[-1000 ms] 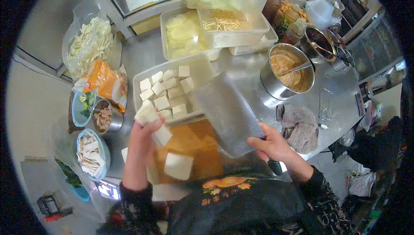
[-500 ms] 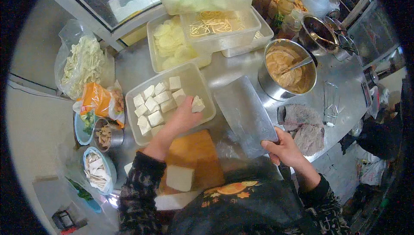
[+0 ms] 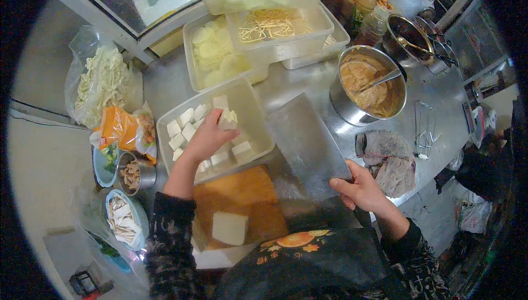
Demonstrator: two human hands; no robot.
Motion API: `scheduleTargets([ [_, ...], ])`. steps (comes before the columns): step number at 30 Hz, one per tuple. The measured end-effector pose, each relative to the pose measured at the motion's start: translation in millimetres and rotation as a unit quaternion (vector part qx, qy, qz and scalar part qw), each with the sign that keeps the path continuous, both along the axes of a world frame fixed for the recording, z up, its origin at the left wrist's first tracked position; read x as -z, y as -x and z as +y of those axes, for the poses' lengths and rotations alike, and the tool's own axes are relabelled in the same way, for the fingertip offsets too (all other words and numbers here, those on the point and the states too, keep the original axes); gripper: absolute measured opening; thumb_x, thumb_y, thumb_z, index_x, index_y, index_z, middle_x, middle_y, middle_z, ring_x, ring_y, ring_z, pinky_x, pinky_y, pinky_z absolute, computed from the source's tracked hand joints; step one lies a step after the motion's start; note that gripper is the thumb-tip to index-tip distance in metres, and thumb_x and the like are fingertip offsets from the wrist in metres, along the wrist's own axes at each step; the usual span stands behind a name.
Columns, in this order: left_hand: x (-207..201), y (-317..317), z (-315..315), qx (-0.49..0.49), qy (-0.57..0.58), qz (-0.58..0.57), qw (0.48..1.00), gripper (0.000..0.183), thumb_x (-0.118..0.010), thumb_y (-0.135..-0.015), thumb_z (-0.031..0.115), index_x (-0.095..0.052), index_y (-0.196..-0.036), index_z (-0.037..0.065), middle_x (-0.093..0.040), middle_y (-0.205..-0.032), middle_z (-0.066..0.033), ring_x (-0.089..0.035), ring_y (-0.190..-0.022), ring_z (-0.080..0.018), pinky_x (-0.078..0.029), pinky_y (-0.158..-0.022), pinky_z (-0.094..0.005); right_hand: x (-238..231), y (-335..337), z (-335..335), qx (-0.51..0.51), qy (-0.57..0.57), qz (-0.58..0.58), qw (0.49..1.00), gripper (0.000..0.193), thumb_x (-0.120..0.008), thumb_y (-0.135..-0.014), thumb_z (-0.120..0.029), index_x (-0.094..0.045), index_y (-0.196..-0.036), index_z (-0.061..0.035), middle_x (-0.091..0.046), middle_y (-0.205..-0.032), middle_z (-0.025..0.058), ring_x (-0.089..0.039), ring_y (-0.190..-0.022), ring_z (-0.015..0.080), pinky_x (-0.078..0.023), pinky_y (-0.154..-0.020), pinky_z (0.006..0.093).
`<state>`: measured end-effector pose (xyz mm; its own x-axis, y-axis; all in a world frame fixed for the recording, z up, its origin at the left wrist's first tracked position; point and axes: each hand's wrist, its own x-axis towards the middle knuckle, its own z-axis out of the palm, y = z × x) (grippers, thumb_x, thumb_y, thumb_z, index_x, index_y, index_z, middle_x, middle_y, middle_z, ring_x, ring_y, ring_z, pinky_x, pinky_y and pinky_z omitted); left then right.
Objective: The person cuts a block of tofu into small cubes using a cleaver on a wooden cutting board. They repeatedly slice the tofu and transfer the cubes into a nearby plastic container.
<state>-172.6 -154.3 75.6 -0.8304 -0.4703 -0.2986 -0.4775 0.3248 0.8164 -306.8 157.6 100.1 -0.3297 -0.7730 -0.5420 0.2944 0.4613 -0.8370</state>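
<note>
A wide cleaver [image 3: 308, 146] with a broad grey blade is gripped by its dark handle in my right hand [image 3: 360, 187], flat above the steel counter. My left hand [image 3: 206, 137] reaches into a translucent plastic box [image 3: 258, 154]. Its thumb and fingers close round a white tofu cube [image 3: 228, 119]. More tofu cubes [image 3: 186, 117] lie in the box, partly hidden beneath that hand. Another tofu piece [image 3: 242, 148] rests apart near the box's near side. On the wooden cutting board [image 3: 239, 192] in front of me sits a larger white tofu block [image 3: 230, 227].
Stacked boxes [image 3: 286, 52] of noodles and pale slices stand behind. A steel pot [image 3: 367, 85] of brown paste and a grey cloth [image 3: 393, 165] lie right. Leftward are a bag of shredded vegetable [image 3: 104, 88], a steel bowl [image 3: 135, 173] and a blue basin [image 3: 125, 217].
My left hand has moved left and away from me inside the box. A tofu piece now shows near the box's near side, where the hand was. The cleaver has barely moved.
</note>
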Motion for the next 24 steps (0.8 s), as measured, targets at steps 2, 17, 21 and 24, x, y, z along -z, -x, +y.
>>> scheduleTargets([
  [2, 17.2, -5.1, -0.4, 0.063, 0.151, -0.022, 0.986, 0.052, -0.065, -0.07, 0.017, -0.045, -0.113, -0.002, -0.05, -0.108, -0.0158, -0.049, -0.101, -0.027, -0.039, -0.086, -0.0325, 0.2, 0.2, -0.3, 0.006, 0.007, -0.002, 1.0, 0.029, -0.054, -0.085, -0.016, -0.043, -0.11, -0.0055, -0.048, -0.062, 0.0005, -0.04, -0.038, 0.0064, -0.031, -0.032, 0.0214],
  [17, 1.5, -35.4, 19.1, -0.016, 0.25, 0.06, 0.966, 0.024, -0.064, -0.071, 0.013, -0.059, -0.093, 0.006, -0.055, -0.101, -0.0088, -0.053, -0.092, -0.0243, -0.043, -0.078, -0.0327, -1.5, -8.5, 3.0, -0.026, -0.012, 0.023, 0.999, 0.033, -0.055, -0.085, -0.016, -0.044, -0.114, -0.0056, -0.047, -0.057, -0.0012, -0.041, -0.04, 0.0054, -0.033, -0.035, 0.0212],
  [21, -29.3, -89.9, 55.6, -0.174, 0.16, 0.155, 0.959, 0.019, -0.064, -0.073, 0.006, -0.059, -0.091, 0.004, -0.057, -0.089, -0.0065, -0.055, -0.081, -0.0177, -0.045, -0.071, -0.0261, -9.1, -19.2, 2.8, -0.05, -0.026, 0.058, 0.997, 0.032, -0.055, -0.085, -0.015, -0.045, -0.113, -0.0048, -0.049, -0.058, -0.0008, -0.043, -0.043, 0.0058, -0.034, -0.037, 0.0223],
  [24, -18.4, -143.9, 103.4, -0.255, 0.114, 0.12, 0.953, 0.016, -0.061, -0.075, 0.005, -0.059, -0.09, 0.003, -0.056, -0.092, -0.0078, -0.055, -0.083, -0.0196, -0.044, -0.074, -0.0267, -15.2, -34.7, -3.7, -0.102, -0.016, 0.118, 0.988, 0.027, -0.055, -0.085, -0.016, -0.047, -0.107, -0.0023, -0.053, -0.058, 0.005, -0.05, -0.046, 0.0125, -0.038, -0.041, 0.0276],
])
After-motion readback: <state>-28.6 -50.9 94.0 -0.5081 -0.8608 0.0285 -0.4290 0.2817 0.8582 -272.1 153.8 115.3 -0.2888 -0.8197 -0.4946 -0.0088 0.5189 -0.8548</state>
